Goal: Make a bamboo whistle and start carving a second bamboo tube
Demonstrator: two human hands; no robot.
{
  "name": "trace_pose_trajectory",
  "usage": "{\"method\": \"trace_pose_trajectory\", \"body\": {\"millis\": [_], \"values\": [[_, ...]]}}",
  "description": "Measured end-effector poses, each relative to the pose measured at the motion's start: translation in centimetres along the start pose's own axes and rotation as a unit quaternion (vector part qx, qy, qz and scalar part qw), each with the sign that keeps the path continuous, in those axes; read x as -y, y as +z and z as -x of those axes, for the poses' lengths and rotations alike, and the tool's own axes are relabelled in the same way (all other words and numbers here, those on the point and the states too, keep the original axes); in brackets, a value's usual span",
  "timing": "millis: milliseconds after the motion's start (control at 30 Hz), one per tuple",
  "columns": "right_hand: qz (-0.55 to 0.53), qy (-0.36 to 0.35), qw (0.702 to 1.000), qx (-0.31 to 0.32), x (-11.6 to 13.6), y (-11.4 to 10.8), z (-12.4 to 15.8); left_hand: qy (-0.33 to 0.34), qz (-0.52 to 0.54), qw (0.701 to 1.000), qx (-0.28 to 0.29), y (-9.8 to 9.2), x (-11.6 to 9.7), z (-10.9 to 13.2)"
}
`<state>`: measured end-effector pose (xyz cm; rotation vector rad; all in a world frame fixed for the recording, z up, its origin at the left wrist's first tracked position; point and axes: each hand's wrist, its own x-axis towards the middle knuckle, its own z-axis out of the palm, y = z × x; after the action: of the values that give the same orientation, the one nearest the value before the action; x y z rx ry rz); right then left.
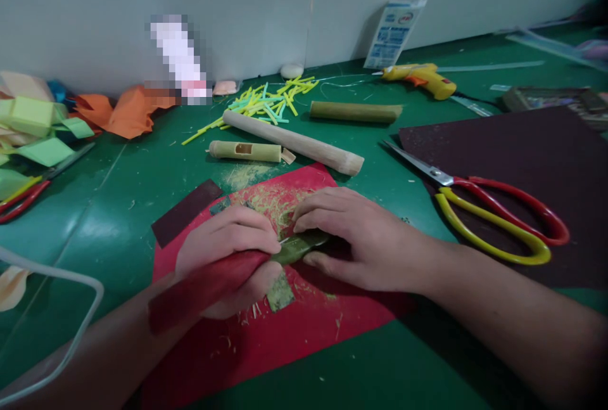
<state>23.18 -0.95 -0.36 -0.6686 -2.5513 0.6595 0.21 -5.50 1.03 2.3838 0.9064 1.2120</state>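
Observation:
My left hand (pixel 230 239) is closed around a tool with a thick red handle (pixel 199 293), whose butt points toward me at lower left. Its working end is mostly hidden, with a thin glint near the fingertips. That end meets a green bamboo piece (pixel 301 246), which my right hand (pixel 354 239) grips between thumb and fingers. Both hands are over a red sheet (pixel 294 346) strewn with pale shavings and dust. A small dusty square (pixel 280 293) of sandpaper-like material lies just below the bamboo.
Behind the hands lie a notched bamboo tube (pixel 261 151), a pale bamboo stick (pixel 294 140), a green tube (pixel 356 112) and cut straws (pixel 266 101). Scissors (pixel 494 207) rest on a dark sheet (pixel 503 137) at right, below a yellow glue gun (pixel 420 79). Folded papers (pixel 35 118) crowd the left.

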Motion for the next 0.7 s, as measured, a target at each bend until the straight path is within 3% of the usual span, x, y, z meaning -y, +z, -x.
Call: {"method": "trace_pose_trajectory", "body": {"millis": [167,400,700], "values": [[-0.004,0.004,1.0,-0.01,0.03,0.11,-0.04,-0.028,-0.003,1.0,-0.008,-0.23,0.09,0.04],[0.006,0.02,1.0,0.006,0.4,-0.31,0.14,-0.015,0.032,0.999,-0.003,-0.16,0.18,0.2],[0.0,0.011,1.0,0.01,0.01,0.3,-0.07,-0.097,0.055,0.994,0.003,-0.53,0.36,0.42]]}}
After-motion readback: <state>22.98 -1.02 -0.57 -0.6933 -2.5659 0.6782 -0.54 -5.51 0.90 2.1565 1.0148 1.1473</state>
